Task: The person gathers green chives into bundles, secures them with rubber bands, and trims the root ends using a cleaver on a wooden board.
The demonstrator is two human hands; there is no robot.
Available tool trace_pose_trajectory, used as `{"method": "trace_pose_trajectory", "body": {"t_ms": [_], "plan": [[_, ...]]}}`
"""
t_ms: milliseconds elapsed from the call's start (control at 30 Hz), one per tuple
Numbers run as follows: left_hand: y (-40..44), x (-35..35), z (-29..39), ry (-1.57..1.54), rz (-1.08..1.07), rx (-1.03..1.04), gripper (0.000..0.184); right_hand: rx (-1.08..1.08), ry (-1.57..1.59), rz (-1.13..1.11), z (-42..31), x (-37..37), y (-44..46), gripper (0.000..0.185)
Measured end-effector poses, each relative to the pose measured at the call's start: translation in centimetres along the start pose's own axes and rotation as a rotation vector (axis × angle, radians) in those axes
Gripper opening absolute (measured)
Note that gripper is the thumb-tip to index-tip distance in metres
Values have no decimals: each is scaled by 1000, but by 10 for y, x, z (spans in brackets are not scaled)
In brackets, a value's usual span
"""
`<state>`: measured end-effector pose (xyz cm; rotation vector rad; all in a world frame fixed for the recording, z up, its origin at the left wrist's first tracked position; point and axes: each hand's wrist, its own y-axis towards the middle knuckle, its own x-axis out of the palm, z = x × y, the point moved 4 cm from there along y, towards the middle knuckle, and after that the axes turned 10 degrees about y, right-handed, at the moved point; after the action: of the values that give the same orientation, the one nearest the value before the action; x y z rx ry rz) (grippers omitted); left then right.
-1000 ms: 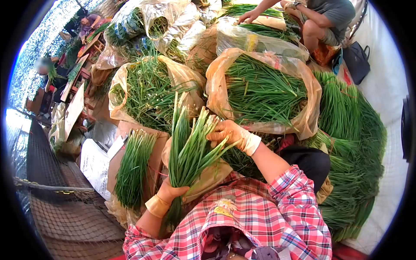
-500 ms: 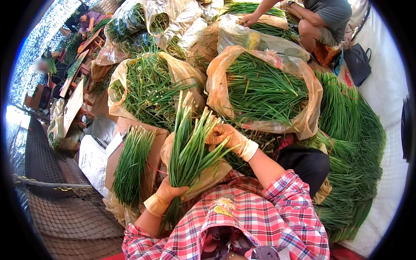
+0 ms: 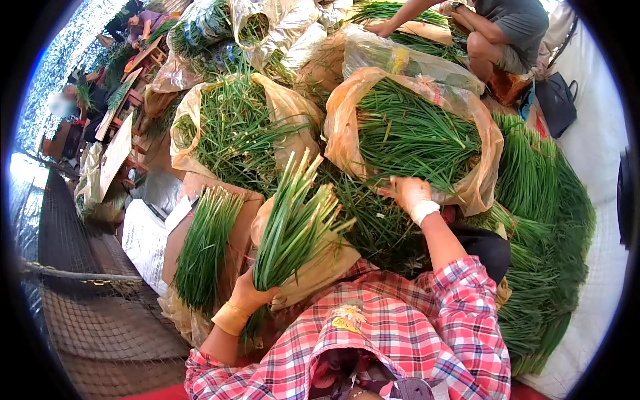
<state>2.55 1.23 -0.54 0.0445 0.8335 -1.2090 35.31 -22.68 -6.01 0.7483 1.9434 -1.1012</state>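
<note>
My left hand point(image 3: 249, 293) is wrapped round the lower part of a loose bunch of chives point(image 3: 288, 233), its pale cut ends fanned upward. Beyond my lap, my right hand point(image 3: 409, 195) hovers by the near rim of an open plastic bag point(image 3: 490, 157) full of chives point(image 3: 413, 133). Its fingers are bent together; whatever they may hold is too small to make out. Scattered leaves and trimmings point(image 3: 380, 223) lie below that hand. Left of my bunch, a neat bundle of chives point(image 3: 208, 250) rests on a cardboard piece point(image 3: 245, 230).
A second open bag point(image 3: 187, 150) holds tangled chive leaves. To my right lies a big pile of bundled chives point(image 3: 533, 247). A co-worker point(image 3: 513, 33) sits at the far right near a black bag point(image 3: 557, 103). Netting point(image 3: 107, 320) and white papers point(image 3: 143, 237) lie left.
My right hand has left the bunch's cut ends and moved right to the bag's near rim. The bunch in my left hand has sunk slightly and leans more to the right.
</note>
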Motion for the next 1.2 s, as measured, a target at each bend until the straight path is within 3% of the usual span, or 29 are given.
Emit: {"method": "trace_pose_trajectory", "body": {"t_ms": [33, 133, 167, 200, 267, 333, 400, 467, 533, 600, 633, 667, 733, 800, 833, 867, 900, 967, 1000, 1033, 1167, 1200], "plan": [[3, 1, 0, -6, -3, 3, 55, -199, 234, 240, -3, -12, -10, 39], [3, 7, 0, 58, -11, 41, 59, -800, 728, 217, -59, -48, -42, 38], [5, 9, 2, 89, 1, 93, 61, -956, 652, 241, -76, -46, -44, 40], [6, 9, 5, 121, 13, 146, 63, -960, 410, 258, -92, -40, -45, 35], [6, 8, 8, 186, 1, 148, 67, -878, 128, -70, -114, -24, -46, 31], [3, 6, 12, 211, -4, 137, 68, -869, 379, -161, -115, -12, -46, 26], [3, 8, 7, 124, -23, 137, 68, -863, 411, -175, -116, -5, -48, 28], [2, 10, 4, 37, -42, 137, 69, -703, 221, 11, -114, -1, -44, 17], [4, 14, 4, -93, -110, 97, 69, -712, 167, 62, -116, 1, -42, 14], [7, 11, 7, -59, -137, 101, 70, -569, -232, 124, -116, 2, -41, 19], [7, 11, 8, -23, -162, 107, 70, -606, -343, 141, -111, 7, -31, 17], [6, 9, 7, -24, -168, 106, 70, -650, -292, 230, -96, 22, -11, 18], [3, 5, 4, -2, -161, 96, 67, -449, -205, 240, -69, 6, 4, 19], [-3, -1, 6, -56, -157, 82, 61, -258, -297, 48, -13, 18, 30, 33], [-9, -5, 4, -184, -211, -51, 59, -267, -183, 27, 40, 50, 48, 43], [-13, -8, -1, -310, -262, -183, 56, -274, -125, 20, 50, 53, 51, 48], [-14, -8, -11, -334, -242, -156, 57, -280, -66, 13, 59, 56, 54, 53], [-15, -9, -12, -358, -264, -175, 57, -218, -342, -249, 5, -2, 4, 71], [-15, -8, -10, -377, -291, -193, 57, -333, 103, -204, -16, -18, -3, 80], [-14, -7, -6, -370, -296, -188, 57, -670, 504, -119, -38, -20, -3, 90], [-13, -3, 0, -382, -310, -191, 57, -819, 950, -559, -97, 7, -4, 94], [-13, -2, -2, -425, -296, -184, 56, -795, 938, -612, -97, 12, -2, 91]]}}
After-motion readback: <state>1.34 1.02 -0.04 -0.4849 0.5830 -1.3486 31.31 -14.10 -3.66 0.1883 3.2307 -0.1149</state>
